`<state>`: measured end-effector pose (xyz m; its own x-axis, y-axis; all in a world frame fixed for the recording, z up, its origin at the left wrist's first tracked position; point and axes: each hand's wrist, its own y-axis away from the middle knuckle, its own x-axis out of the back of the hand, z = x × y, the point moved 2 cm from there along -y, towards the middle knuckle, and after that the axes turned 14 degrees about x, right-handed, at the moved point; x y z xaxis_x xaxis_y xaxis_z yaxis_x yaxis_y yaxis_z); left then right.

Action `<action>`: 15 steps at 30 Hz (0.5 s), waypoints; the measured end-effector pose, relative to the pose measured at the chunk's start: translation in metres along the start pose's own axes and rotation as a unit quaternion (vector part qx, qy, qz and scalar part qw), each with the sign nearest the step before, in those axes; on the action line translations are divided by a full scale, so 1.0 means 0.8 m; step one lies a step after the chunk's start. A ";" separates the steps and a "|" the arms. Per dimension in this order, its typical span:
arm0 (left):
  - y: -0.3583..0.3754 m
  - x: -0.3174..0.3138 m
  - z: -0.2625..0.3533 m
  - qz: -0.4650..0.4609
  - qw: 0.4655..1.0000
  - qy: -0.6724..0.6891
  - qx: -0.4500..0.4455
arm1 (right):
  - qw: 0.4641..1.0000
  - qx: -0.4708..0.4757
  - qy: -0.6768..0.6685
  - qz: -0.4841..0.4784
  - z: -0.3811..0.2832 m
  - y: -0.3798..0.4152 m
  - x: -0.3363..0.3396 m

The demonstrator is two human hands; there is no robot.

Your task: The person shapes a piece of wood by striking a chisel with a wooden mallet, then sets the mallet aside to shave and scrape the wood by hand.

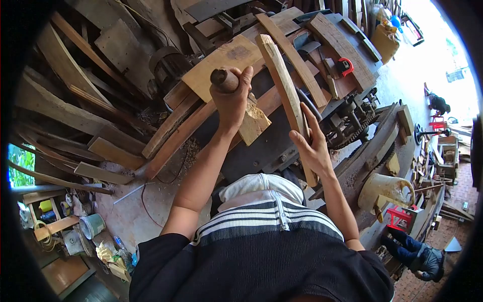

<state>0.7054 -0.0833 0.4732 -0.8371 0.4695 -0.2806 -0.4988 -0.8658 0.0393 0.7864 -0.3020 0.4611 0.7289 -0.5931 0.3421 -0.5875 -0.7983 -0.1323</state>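
Note:
My left hand (231, 98) is closed around a thick brown wooden handle (225, 80), its round end tipped toward me. The working end is mostly hidden under the fist, so the kind of tool cannot be told. In my right hand (313, 146) is a long, slightly curved wooden strip (285, 83), gripped near its lower part with the thumb on one side. The strip stands tilted, its rough pale top end farther away. Below the left fist lies a wooden block (255, 123) with a chipped, pale surface. Behind it is a broad light board (221, 63).
A red tape measure (345, 66) lies among boards on the machine bench. Curved planks (75, 65) lean at the left, near a motor (170, 65). A pale bucket (385, 194) stands at right. Another person (417, 254) is at lower right.

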 end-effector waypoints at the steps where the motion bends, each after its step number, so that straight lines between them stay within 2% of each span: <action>1: -0.002 -0.001 -0.002 0.001 1.000 0.000 0.001 | 1.000 -0.001 0.000 -0.001 -0.002 -0.001 -0.001; 3: -0.004 -0.003 -0.006 -0.020 1.000 -0.012 -0.016 | 0.999 -0.030 -0.029 -0.001 -0.004 0.002 -0.004; 7: -0.005 -0.005 -0.002 -0.035 0.999 0.005 -0.025 | 0.999 0.022 0.014 0.019 0.006 -0.001 -0.006; 10: -0.009 -0.001 -0.003 -0.060 0.998 -0.014 0.021 | 0.999 0.040 -0.009 0.020 -0.005 -0.009 -0.005; 12: -0.018 -0.006 -0.003 -0.129 0.987 -0.063 -0.077 | 0.999 0.049 -0.002 0.022 -0.007 -0.014 -0.003; 15: -0.016 -0.011 -0.008 -0.110 0.983 -0.096 -0.112 | 0.997 0.066 0.023 0.020 -0.007 -0.020 -0.003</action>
<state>0.7209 -0.0772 0.4693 -0.7528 0.6544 -0.0710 -0.6280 -0.7464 -0.2204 0.7916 -0.2873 0.4674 0.6867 -0.6219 0.3764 -0.5625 -0.7826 -0.2668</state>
